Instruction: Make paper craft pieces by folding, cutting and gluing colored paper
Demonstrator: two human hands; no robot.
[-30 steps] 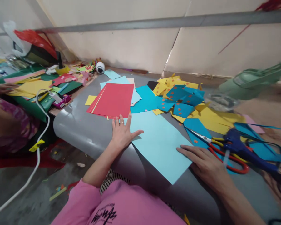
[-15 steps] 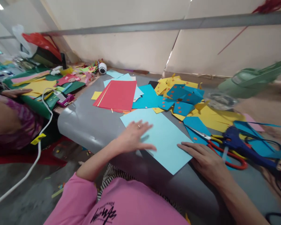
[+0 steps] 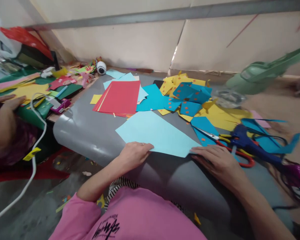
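A light blue paper sheet (image 3: 156, 131) lies in front of me at the front edge of the grey-covered table (image 3: 82, 130). My left hand (image 3: 136, 154) is closed on the sheet's near edge, thumb and fingers together. My right hand (image 3: 218, 161) grips the sheet's right corner, its fingers on top and the thumb lower down. Between the hands the near edge looks bent or folded, though I cannot tell which. Just beyond my right hand lie scissors (image 3: 210, 135) with red and yellow handles, and a dark blue glue gun (image 3: 250, 141).
Red sheets (image 3: 121, 96) lie stacked at the back left, beside a teal sheet (image 3: 152, 96). Dotted blue and yellow paper pieces (image 3: 187, 100) are heaped behind. A green plastic object (image 3: 255, 78) stands at right. On the left, another person's hands (image 3: 11, 101) rest near yellow paper.
My left hand has gone from spread open over the sheet to closed on its near edge. The sheet's near corner no longer lies flat toward me. The camera view has shifted slightly.
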